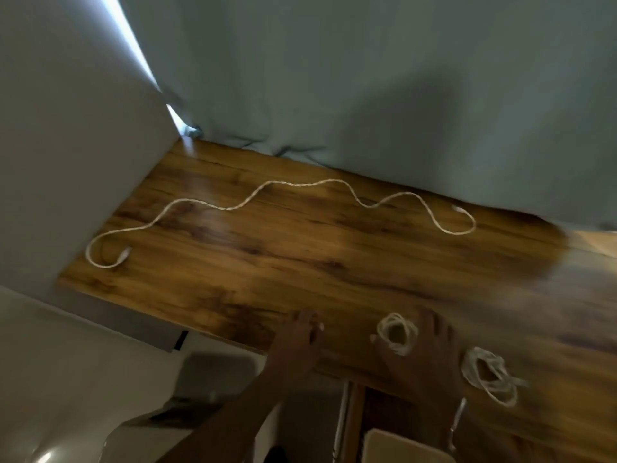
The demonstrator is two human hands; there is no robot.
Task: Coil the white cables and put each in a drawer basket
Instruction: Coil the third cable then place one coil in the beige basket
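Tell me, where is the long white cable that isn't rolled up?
The long uncoiled white cable snakes across the far side of the wooden tabletop, near the grey-green curtain.

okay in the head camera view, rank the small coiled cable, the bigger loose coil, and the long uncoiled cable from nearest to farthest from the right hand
1. Small coiled cable: touching the right hand, at its thumb side.
2. Bigger loose coil: just right of the hand, near the wooden desk's front edge.
3. Long uncoiled cable: stretched along the desk's far side.

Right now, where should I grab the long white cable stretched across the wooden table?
Pinch the long white cable near its left plug end, coming from above. That end hooks back toward the table's near edge, closest to the left hand, so coiling can start there.
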